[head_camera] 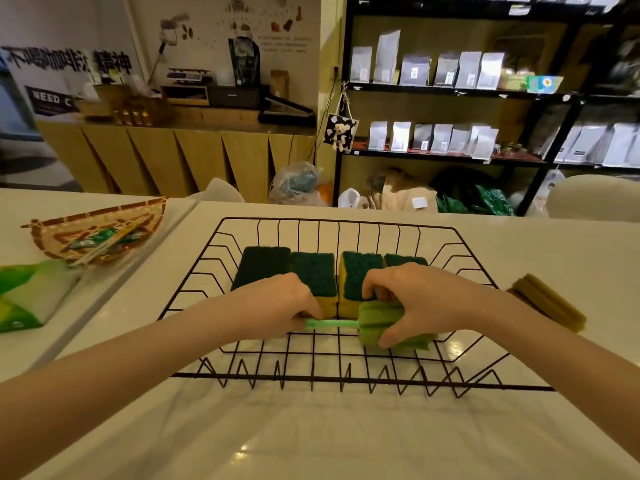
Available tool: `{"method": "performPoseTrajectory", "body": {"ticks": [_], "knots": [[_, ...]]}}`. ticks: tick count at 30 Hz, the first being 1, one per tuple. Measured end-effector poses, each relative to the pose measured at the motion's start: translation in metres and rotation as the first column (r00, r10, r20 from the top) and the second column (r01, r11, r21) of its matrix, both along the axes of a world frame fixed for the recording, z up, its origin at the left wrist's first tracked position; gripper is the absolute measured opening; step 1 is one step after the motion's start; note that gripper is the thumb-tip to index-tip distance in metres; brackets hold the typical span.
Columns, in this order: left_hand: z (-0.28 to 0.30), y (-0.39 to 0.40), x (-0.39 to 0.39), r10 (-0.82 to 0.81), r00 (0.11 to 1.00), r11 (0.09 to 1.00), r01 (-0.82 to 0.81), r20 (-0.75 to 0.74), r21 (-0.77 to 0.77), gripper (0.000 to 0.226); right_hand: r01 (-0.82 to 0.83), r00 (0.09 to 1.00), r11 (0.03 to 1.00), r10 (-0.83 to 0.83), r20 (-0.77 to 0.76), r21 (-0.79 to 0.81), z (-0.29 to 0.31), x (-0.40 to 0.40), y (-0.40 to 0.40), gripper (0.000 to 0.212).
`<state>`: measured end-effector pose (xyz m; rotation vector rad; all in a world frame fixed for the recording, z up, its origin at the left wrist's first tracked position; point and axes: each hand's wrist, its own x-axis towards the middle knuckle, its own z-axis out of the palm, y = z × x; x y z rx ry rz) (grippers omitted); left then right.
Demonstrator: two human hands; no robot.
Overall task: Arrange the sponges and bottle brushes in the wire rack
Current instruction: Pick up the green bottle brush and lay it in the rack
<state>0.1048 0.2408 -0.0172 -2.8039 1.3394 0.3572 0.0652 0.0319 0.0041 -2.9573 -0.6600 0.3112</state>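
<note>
A black wire rack (460,242) sits on the white table in front of me. Several yellow sponges with dark green scrub tops (263,268) lie side by side across its middle. A green bottle brush (372,318) lies crosswise inside the rack, in front of the sponges. My left hand (277,303) pinches its thin green handle at the left. My right hand (412,296) grips its thick green foam head at the right. The handle's far left end is hidden under my fingers.
A stack of olive scouring pads (550,301) lies on the table just right of the rack. A woven basket (62,237) with packets and a green-and-white plastic package (31,299) are on the table to the left. Shelves and a counter stand beyond.
</note>
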Motion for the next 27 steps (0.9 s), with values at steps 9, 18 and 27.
{"method": "performPoseTrajectory", "body": {"ticks": [9,18,27], "knots": [[-0.001,-0.014,0.001,-0.088,0.996,0.995,0.090,0.034,-0.040,0.031,0.019,1.000,0.998,-0.018,0.002,-0.068,0.007,-0.006,-0.010,0.046],[-0.005,-0.027,0.000,-0.105,0.992,0.994,0.106,0.068,-0.016,0.031,0.066,0.998,0.996,-0.065,0.014,-0.063,0.000,-0.009,-0.022,0.045],[-0.007,-0.028,0.001,-0.097,0.993,0.995,0.095,0.064,0.034,0.030,0.047,0.998,0.996,-0.044,0.037,-0.070,-0.009,-0.009,-0.021,0.052]]}}
